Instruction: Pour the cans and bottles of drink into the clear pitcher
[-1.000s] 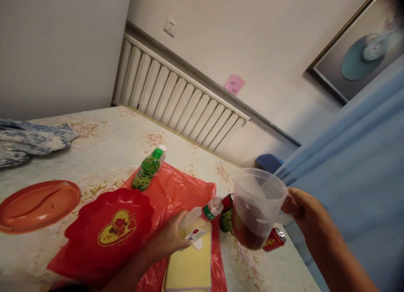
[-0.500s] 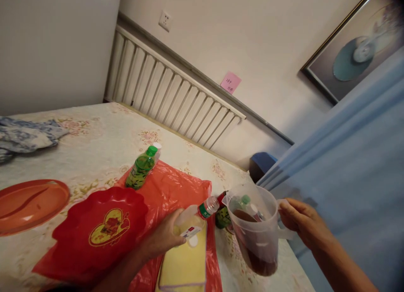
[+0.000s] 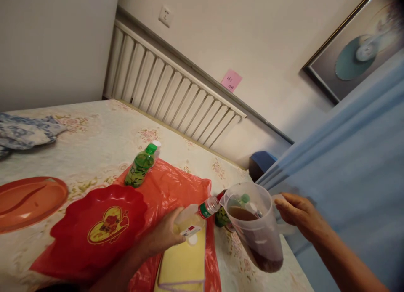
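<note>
My left hand [image 3: 167,233] is wrapped round a clear plastic bottle [image 3: 191,219] with a green and red band at its neck. The bottle is uncapped, tilted to the right, and holds pale yellowish liquid. By its handle, my right hand [image 3: 295,210] grips a translucent pitcher [image 3: 252,224] partly filled with brown liquid. The pitcher leans toward the bottle, its spout close to the bottle's mouth; whether they touch I cannot tell. Below the bottle lies a folded yellow cloth [image 3: 183,269] with a white cap [image 3: 192,240] on it. Bottles behind the pitcher are partly hidden.
A red scalloped tray [image 3: 75,229] lies on the left, beside an orange oval lid [image 3: 31,203]. On a red plastic bag [image 3: 176,184] stands a green bottle [image 3: 140,166]. Patterned fabric [image 3: 28,132] is at far left. A blue curtain [image 3: 353,157] hangs to the right.
The pitcher has tipped further left toward the bottle, its base swinging right and its brown liquid shifting toward the spout. My left hand and the bottle have hardly moved.
</note>
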`<state>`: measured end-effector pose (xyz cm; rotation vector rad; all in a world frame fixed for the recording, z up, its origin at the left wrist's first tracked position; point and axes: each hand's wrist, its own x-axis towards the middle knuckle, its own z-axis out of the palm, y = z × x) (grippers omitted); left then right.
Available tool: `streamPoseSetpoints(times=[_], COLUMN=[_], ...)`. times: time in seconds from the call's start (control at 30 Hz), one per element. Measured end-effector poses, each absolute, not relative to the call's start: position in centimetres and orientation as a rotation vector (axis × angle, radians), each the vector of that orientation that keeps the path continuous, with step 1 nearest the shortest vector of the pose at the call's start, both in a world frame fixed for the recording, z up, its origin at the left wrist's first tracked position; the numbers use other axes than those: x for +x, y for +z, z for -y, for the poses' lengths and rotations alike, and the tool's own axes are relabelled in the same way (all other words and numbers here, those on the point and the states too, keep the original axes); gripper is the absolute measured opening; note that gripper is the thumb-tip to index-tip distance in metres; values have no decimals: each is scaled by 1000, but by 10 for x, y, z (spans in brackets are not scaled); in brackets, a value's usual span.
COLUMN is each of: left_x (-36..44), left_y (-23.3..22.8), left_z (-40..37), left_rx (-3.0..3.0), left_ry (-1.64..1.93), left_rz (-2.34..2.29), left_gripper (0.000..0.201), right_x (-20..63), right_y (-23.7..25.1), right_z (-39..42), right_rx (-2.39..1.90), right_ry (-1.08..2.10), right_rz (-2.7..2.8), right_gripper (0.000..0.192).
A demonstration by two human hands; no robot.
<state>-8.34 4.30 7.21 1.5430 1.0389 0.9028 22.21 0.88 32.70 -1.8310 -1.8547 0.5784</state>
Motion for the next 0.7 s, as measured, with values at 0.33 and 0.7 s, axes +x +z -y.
streamPoseSetpoints(times=[0.33,0.7], left_x=[-84,-87], left_y=[82,90], left_z=[-40,-37], left_rx=[1490,1519], left_ry=[944,943], left_rz=[-975,-950], left_gripper=[71,64], right_x=[214,209], right_y=[339,347], right_z=[-15,-20], right_rx=[-1909,-1926], right_ry=[467,432], right_rz=[1991,2055], right_gripper=[54,53])
